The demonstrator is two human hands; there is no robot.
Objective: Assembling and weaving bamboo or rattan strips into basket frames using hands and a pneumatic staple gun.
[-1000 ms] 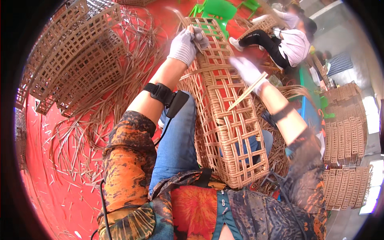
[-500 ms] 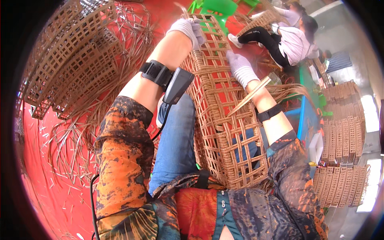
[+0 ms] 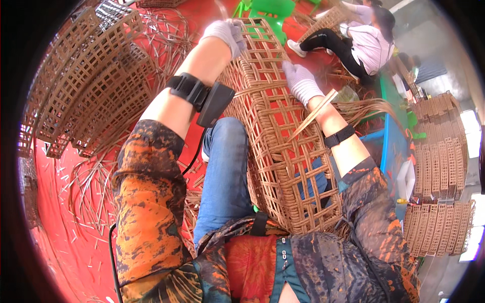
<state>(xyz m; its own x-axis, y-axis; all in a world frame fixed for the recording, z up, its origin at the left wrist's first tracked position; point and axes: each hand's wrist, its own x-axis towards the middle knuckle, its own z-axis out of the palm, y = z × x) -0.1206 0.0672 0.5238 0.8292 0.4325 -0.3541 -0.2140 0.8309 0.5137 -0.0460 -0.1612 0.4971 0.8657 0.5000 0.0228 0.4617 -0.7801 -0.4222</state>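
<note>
Woven basket (image 3: 268, 132), long and open-latticed, lying across the wearer's jeans-clad legs (image 3: 222, 171), from six o'clock up toward twelve. It should handle light and fairly stiff; the thick braided edge looks the soundest hold. The gloved right hand (image 3: 301, 83) meets its side at one o'clock, the gloved left hand (image 3: 225, 38) its far end at twelve; I cannot tell whether their fingers are closed. Beyond: stacked woven panels (image 3: 86, 76) at ten, a seated co-worker (image 3: 371, 48) at two.
</note>
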